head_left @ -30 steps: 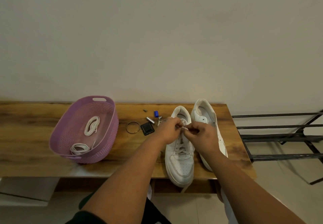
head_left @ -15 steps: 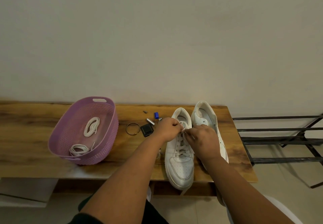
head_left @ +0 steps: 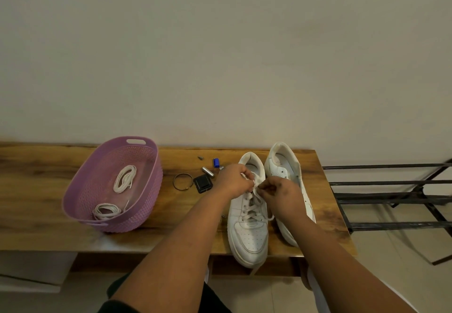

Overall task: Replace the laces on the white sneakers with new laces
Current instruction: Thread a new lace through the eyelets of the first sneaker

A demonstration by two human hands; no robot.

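Observation:
Two white sneakers stand side by side on the wooden table [head_left: 36, 190], toes toward me. The left sneaker [head_left: 248, 237] is laced; the right sneaker [head_left: 283, 166] lies partly behind my right forearm. My left hand [head_left: 232, 180] and my right hand [head_left: 281, 196] meet over the top of the left sneaker's lacing, each pinching the white lace [head_left: 255, 190] near the top eyelets. Two coiled white laces [head_left: 124, 178] lie in the purple basket [head_left: 146, 202] at the left.
Between basket and sneakers lie a metal ring [head_left: 183, 182], a black square item [head_left: 203, 183], a silver cylinder [head_left: 208, 172], a blue cap [head_left: 216, 162] and a small screw [head_left: 200, 158]. A black metal rack [head_left: 391, 200] stands right of the table. A wall rises behind.
Both hands stay at the top of the left sneaker's lacing. My right hand has shifted slightly right and down, drawing the lace out a little.

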